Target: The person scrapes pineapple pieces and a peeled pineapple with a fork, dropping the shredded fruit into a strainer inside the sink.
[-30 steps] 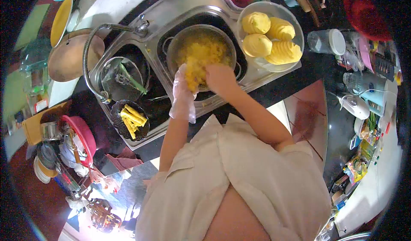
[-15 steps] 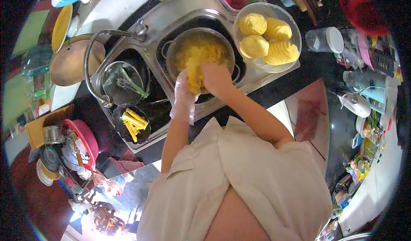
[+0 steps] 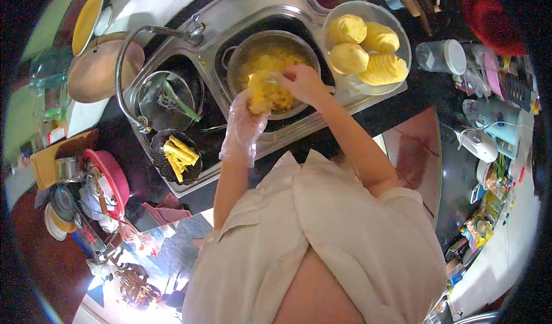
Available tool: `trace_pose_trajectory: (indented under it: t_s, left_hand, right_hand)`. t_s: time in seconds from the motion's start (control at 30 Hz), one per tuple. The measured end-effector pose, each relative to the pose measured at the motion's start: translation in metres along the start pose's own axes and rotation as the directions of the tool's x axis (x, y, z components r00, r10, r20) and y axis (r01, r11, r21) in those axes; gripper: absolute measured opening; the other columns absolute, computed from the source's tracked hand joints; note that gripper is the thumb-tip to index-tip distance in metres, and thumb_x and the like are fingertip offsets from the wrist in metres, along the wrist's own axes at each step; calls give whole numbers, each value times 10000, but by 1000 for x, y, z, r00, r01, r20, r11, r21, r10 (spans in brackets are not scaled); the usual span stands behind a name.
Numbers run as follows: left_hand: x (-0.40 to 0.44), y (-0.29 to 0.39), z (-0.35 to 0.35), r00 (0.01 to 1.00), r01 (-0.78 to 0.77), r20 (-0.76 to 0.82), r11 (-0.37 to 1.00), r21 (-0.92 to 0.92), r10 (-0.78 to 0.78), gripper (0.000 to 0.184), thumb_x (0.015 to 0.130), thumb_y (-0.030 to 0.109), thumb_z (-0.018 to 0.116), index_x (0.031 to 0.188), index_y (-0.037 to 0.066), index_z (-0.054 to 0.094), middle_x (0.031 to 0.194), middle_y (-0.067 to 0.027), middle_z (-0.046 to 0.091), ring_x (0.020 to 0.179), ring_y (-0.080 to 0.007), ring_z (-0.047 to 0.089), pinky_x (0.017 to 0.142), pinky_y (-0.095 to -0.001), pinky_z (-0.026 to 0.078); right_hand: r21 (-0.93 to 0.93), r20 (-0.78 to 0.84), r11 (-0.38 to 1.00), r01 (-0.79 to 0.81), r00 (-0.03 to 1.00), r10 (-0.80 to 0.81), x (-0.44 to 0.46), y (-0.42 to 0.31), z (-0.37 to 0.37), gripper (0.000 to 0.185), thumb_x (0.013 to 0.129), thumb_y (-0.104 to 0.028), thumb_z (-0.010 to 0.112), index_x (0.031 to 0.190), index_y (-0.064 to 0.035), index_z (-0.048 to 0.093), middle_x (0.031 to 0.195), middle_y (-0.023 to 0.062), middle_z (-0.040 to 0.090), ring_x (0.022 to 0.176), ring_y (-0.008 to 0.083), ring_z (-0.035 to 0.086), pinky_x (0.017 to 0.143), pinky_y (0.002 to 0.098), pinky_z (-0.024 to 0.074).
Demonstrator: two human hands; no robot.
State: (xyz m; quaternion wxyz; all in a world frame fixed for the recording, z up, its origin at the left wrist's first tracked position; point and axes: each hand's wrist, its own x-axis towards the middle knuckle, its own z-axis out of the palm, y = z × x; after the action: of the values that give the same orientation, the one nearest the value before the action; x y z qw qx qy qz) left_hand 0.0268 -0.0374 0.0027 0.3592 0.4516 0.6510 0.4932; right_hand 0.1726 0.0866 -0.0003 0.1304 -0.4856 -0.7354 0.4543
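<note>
My left hand (image 3: 244, 114), in a clear plastic glove, is closed around a yellow peeled pineapple (image 3: 263, 91) above the near edge of a metal pot (image 3: 276, 115). The pot sits in the right basin and holds yellow pineapple pieces (image 3: 276, 59). My bare right hand (image 3: 303, 83) is over the pot, fingers pinched at the pineapple's right side. A thin pale sliver shows at its fingertips, too small to name. Several peeled pineapples with grooved sides (image 3: 380, 39) lie in a clear plastic bowl (image 3: 366, 90) right of the pot.
A curved metal faucet (image 3: 122, 73) arches over the left basin, where a bowl (image 3: 152, 117) holds a green-handled utensil. A dark basket (image 3: 161, 163) of yellow strips stands at the sink's near left corner. A pink tub (image 3: 118, 180) sits left; a lidded jar (image 3: 440, 57) stands right.
My right hand has moved right and up, away from my left hand. The pineapple has tipped so its broken, fleshy side shows more. The whole view has shifted slightly.
</note>
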Motion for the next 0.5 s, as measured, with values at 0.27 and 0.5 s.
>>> trace_pose_trajectory:
  t_s: [0.27,0.5]
  left_hand:
    - [9,-12,-5,822,451,197,400,-798,-534,317,788,34,683,1081,14,566,997,-87,635,884,-188,619,768,-299,506]
    - [2,-2,-10,839,461,151,534,-709,-523,281,801,6,636,1073,19,567,952,-58,627,853,-150,614,707,-249,508]
  right_hand:
    - [-236,-35,956,174,982,-187,14,-9,9,305,863,-347,571,839,-70,699,793,188,644,795,354,618,706,461,463]
    - [-374,-169,839,394,861,-480,20,-26,25,321,767,-280,615,526,-68,620,632,97,613,683,295,581,707,450,418]
